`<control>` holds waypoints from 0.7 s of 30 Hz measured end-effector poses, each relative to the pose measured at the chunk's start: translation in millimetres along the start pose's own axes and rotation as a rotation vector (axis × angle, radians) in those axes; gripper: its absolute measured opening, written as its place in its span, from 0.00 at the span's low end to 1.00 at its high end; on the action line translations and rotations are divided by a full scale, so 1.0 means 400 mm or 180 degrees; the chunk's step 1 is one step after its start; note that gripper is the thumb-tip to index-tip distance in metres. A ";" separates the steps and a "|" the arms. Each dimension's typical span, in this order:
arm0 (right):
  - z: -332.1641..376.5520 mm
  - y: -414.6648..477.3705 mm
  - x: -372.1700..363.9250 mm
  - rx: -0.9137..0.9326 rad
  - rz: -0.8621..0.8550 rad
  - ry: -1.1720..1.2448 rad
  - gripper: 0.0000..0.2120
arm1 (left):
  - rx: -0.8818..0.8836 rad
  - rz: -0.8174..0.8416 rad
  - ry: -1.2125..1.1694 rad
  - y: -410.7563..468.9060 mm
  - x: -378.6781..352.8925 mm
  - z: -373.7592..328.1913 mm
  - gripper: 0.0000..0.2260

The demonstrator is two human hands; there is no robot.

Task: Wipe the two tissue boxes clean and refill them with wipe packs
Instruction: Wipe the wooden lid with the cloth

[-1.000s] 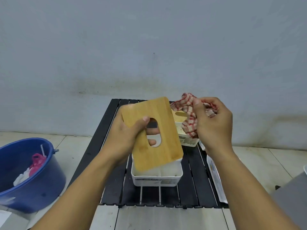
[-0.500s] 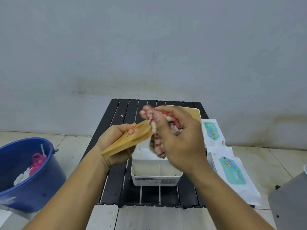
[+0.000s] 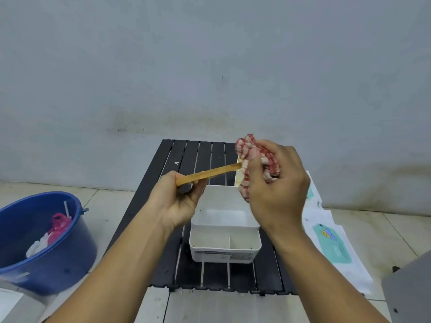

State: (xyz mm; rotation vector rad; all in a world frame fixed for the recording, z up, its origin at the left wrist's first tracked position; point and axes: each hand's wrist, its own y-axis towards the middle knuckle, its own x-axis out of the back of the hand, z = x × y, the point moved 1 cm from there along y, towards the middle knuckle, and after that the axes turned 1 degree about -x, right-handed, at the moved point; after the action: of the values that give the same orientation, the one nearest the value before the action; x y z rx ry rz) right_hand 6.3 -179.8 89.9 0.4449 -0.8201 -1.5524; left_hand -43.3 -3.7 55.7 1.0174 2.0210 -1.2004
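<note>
My left hand (image 3: 177, 201) grips a bamboo lid (image 3: 207, 174) by its near end, held almost edge-on above the table. At the lid's far end, my right hand (image 3: 275, 187) clutches a bunched red-and-white checked cloth (image 3: 254, 159) against it. Below them an open white tissue box (image 3: 224, 236) with an inner divider sits on the black slatted table (image 3: 205, 273). A second box (image 3: 238, 178) shows only as a sliver behind the cloth. Wipe packs (image 3: 333, 248) lie at the table's right edge, partly hidden by my right arm.
A blue bucket (image 3: 58, 257) holding pink and white scraps stands on the tiled floor to the left. A grey object's corner (image 3: 410, 290) juts in at the lower right. A pale wall rises behind the table.
The lid has turned from face-on to nearly edge-on in my left hand. My right hand with the cloth swept left across the lid and is now back at its far right end.
</note>
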 end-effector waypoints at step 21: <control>-0.086 0.011 0.018 0.0583 0.1910 -0.0106 0.23 | -0.0325 -0.0034 0.0147 -0.040 -0.012 0.012 0.11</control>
State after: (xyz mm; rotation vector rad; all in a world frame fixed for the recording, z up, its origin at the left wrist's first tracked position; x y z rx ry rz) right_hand 32.5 -195.1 71.3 0.2678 -1.0151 -0.9358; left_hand -53.6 -14.4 64.9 0.9941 2.1031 -1.0766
